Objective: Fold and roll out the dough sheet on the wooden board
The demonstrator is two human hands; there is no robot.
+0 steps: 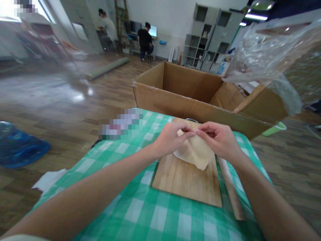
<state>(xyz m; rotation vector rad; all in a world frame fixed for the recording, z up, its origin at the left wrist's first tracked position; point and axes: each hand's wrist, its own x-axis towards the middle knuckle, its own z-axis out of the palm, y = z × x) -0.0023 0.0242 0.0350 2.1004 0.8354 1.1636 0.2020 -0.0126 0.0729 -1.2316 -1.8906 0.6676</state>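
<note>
Dough (194, 154) pinched up over a board (185, 185)

Far left, blue bag (22, 149) on the floor. Then the worktop (130, 197), green-and-white checked cloth. Left hand (173, 139): thumb and fingers clamped on the dough's far edge. Dough is a thin pale sheet, hanging between both hands over the far half of the wooden board; can't tell if its lower edge touches. Cardboard box (175, 97) behind the worktop. Right hand (220, 140): pinched on the same edge, fingertips just beside the left's. Rolling pin (232, 190) lies right of the board.
</note>
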